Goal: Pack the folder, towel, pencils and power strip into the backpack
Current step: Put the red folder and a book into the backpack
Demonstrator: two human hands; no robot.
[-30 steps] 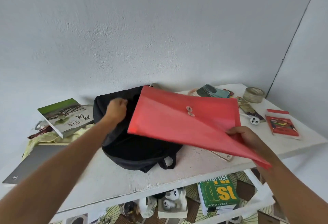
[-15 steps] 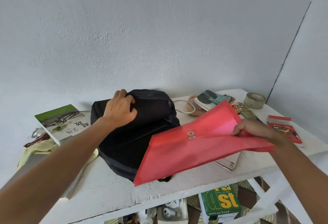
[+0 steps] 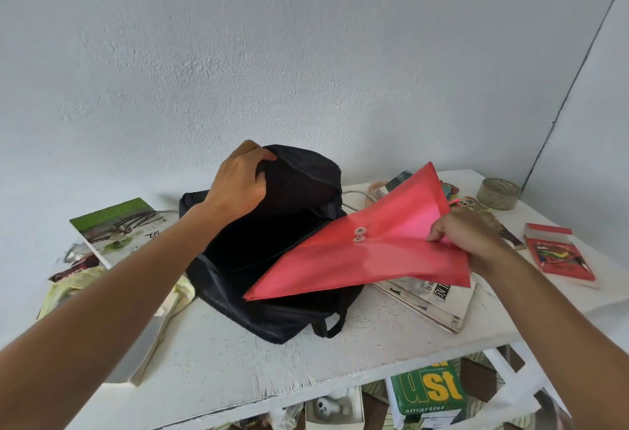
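Observation:
A black backpack (image 3: pixel 272 307) lies on the white table (image 3: pixel 221 371) with its top flap lifted. My left hand (image 3: pixel 238 187) grips that flap and holds the bag's mouth wide. My right hand (image 3: pixel 466 235) pinches the right edge of a red plastic folder (image 3: pixel 357 259) with a button-and-string clasp. The folder's lower left corner lies over the bag's opening. A red box of coloured pencils (image 3: pixel 558 254) rests at the right of the table. A pale yellow-green cloth (image 3: pixel 68 286) is bunched to the left of the bag. A white cable (image 3: pixel 357 196) shows behind the bag.
A green-covered book (image 3: pixel 119 228) lies at the back left and a grey laptop (image 3: pixel 149 337) sits under my left forearm. Magazines (image 3: pixel 432 300) lie beneath the folder, a tape roll (image 3: pixel 498 193) at the far right. Below the table stand a green paper ream (image 3: pixel 429 388) and a small box (image 3: pixel 335 409).
My left hand has pulled the flap higher, widening the bag's mouth. My right hand has swung the folder so its lower corner reaches over the opening.

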